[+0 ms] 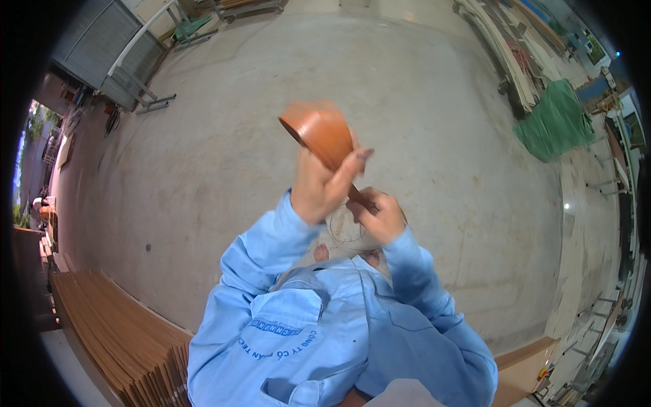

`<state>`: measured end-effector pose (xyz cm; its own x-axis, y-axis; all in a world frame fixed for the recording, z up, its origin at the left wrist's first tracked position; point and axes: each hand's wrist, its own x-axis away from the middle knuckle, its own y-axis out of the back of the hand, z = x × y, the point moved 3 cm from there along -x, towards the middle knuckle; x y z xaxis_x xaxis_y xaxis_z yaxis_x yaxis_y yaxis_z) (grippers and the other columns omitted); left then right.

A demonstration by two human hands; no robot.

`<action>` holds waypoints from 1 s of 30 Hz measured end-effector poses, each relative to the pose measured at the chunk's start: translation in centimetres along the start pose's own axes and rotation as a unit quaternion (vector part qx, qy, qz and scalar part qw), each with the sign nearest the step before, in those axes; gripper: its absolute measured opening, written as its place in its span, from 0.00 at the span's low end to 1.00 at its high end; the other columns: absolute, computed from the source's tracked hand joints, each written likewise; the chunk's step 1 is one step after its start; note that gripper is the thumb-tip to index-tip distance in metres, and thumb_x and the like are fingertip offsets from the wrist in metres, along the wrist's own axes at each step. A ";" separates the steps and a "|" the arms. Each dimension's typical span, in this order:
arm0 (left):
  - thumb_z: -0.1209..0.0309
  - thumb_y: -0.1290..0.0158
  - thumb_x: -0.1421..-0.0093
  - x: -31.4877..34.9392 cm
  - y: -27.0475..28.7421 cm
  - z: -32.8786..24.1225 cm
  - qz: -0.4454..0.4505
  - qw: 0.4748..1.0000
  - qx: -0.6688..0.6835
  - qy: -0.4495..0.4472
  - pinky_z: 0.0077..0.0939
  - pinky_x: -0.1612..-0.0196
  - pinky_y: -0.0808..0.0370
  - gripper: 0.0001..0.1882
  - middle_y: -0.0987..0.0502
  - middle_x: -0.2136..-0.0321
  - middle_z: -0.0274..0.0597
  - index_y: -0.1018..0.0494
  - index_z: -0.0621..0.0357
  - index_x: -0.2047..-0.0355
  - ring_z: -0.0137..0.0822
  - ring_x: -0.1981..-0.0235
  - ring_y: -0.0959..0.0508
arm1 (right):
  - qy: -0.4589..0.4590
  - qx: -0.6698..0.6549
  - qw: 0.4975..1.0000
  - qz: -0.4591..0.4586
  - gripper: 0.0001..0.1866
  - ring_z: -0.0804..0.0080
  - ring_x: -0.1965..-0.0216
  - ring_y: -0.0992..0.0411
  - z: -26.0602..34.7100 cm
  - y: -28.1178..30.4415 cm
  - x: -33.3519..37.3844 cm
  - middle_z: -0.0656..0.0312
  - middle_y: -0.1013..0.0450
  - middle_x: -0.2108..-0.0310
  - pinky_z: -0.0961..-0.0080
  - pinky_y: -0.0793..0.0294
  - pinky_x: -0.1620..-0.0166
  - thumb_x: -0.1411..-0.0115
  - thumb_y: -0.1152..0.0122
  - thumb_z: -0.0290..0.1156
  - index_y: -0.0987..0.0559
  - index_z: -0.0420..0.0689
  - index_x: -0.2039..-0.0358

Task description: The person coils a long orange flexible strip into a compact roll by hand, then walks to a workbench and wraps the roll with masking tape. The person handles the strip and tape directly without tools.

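Out in front of me, my left hand (317,184) is wrapped round the lower part of a coiled roll of orange-brown edge banding (320,125). The roll is tilted, its open side turned to the left, and it is slightly blurred. A narrow brown strip (357,197) runs down from the roll to my right hand (384,216), whose fingers are closed on it. Below the hands hangs a thin loop (344,234), perhaps more of the strip, near my bare feet. Both my arms are in light blue sleeves.
Stacked long brown boards (129,339) stand at the lower left, and a brown-topped panel (525,363) at the lower right. A green cover (557,122) drapes beside piled timber (505,51) on the right. A metal frame (146,95) stands far left on the grey concrete floor (224,122).
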<state>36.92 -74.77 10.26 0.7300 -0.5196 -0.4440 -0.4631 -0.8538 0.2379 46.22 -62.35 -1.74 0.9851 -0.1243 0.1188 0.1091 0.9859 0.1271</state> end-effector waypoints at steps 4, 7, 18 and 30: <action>0.58 0.38 0.38 -0.7 2.5 4.6 0.070 0.926 -0.341 -0.147 0.43 0.57 0.30 0.18 0.22 0.70 0.41 0.24 0.62 0.70 0.46 0.64 0.25 | 0.195 0.234 0.951 -0.059 0.12 0.53 0.72 0.22 5.5 3.3 3.9 0.53 0.21 0.72 0.66 0.24 0.68 0.42 0.33 0.31 0.19 0.43 0.59; 0.44 0.40 0.43 1.5 0.9 7.0 0.144 0.922 -0.328 -0.144 0.44 0.58 0.32 0.29 0.25 0.76 0.49 0.24 0.64 0.71 0.54 0.71 0.29 | 0.213 0.302 0.928 -0.046 0.12 0.50 0.69 0.22 9.4 5.9 5.1 0.54 0.20 0.68 0.62 0.24 0.68 0.43 0.34 0.31 0.18 0.47 0.57; 0.49 0.54 0.30 5.3 -4.8 0.9 0.397 0.859 0.205 0.252 0.28 0.76 0.36 0.26 0.31 0.85 0.34 0.33 0.58 0.77 0.33 0.83 0.34 | 0.374 0.439 0.817 0.024 0.27 0.52 0.49 0.25 13.9 10.6 -2.6 0.54 0.25 0.45 0.61 0.25 0.49 0.42 0.33 0.42 0.22 0.51 0.42; 0.48 0.46 0.38 4.6 -2.6 3.1 0.397 0.796 0.415 0.192 0.20 0.75 0.34 0.23 0.33 0.89 0.28 0.32 0.58 0.69 0.24 0.84 0.33 | 0.130 -0.015 0.955 0.267 0.28 0.71 0.53 0.24 9.2 8.4 -0.5 0.57 0.20 0.59 0.71 0.26 0.46 0.49 0.22 0.34 0.21 0.36 0.51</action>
<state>39.93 -74.79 4.91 0.0680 -0.9923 -0.1034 -0.9116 -0.0197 -0.4107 45.47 -55.04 8.32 0.9003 0.4259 -0.0895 -0.4187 0.9038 0.0885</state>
